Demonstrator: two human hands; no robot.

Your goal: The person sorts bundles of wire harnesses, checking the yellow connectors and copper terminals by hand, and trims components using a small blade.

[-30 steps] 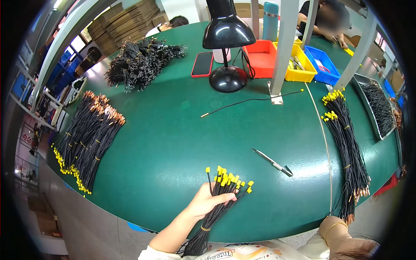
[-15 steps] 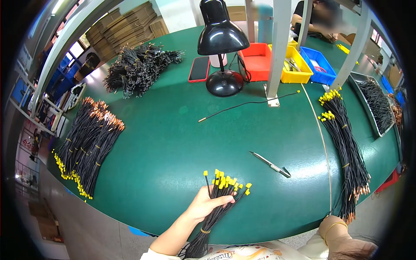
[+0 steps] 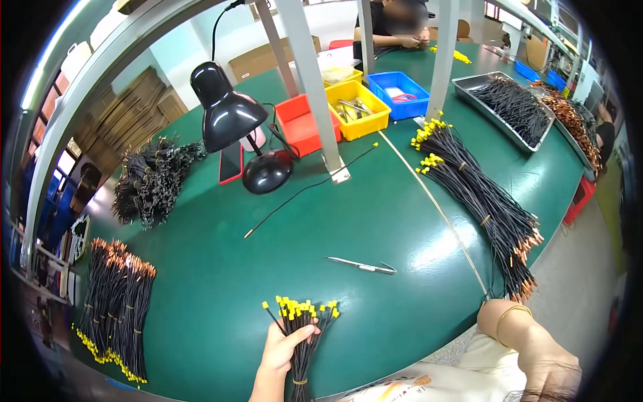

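My left hand [image 3: 284, 345] is wrapped round a bundle of black cables [image 3: 303, 358] with yellow tips, near the front edge of the green table [image 3: 234, 281]. A tie binds that bundle below my fingers. My right hand [image 3: 494, 315] rests at the table's right front edge, by the lower end of another cable bundle [image 3: 479, 194] with yellow tips above and copper ends below; its fingers are hidden. A pen [image 3: 362, 265] and a single black cable [image 3: 295, 196] lie in the middle.
Cable bundles [image 3: 114, 308] lie at the left, with a dark pile [image 3: 151, 181] behind. A black lamp [image 3: 268, 172], phone [image 3: 231, 164], red bin [image 3: 301, 127], yellow bin [image 3: 365, 124], blue bin [image 3: 402, 107], metal posts [image 3: 311, 87] and metal tray [image 3: 495, 114] stand farther back. A co-worker [image 3: 395, 27] sits behind.
The view has swung to the right, so the table's objects appear farther left and more of the right side shows. My left hand still grips the bundle.
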